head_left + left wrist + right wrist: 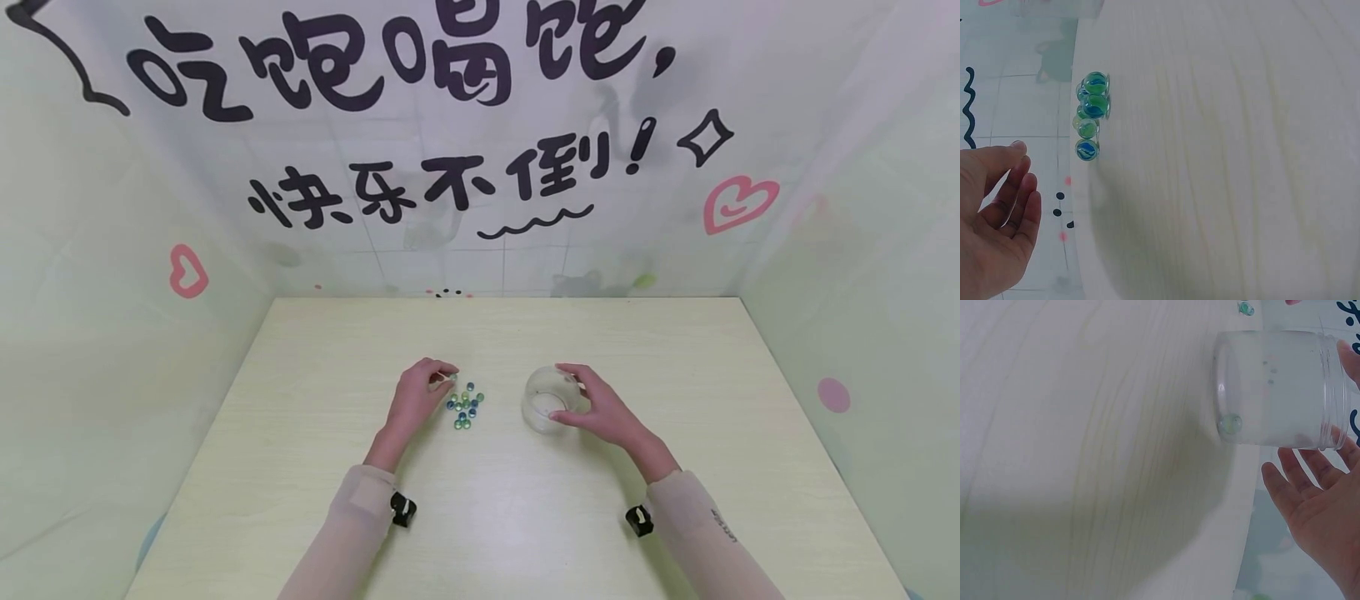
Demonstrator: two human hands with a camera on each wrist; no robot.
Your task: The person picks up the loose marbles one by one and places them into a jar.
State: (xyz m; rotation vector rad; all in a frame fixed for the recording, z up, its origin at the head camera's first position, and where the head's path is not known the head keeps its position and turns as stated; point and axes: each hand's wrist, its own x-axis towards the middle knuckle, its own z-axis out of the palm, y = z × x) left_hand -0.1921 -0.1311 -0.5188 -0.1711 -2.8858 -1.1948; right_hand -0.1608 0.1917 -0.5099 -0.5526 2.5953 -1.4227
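Near the middle of the table my left hand (417, 395) has thumb and forefinger tips together, pinching a small glass marble (453, 377). Just beside it lies a loose cluster of green and blue glass marbles (465, 406), also seen in the left wrist view as a short row of marbles (1095, 105). My right hand (602, 410) holds a clear wide-mouthed jar (1272, 387) by its upper part, thumb on one side and fingers on the other. The jar stands upright, and one greenish marble (1230, 423) shows at its bottom.
The pale wood-grain table (300, 467) is enclosed by printed curtains (337, 242) at the back and both sides. Its back edge (510, 298) meets the rear curtain. Black wrist straps (402, 509) sit by both light sleeves.
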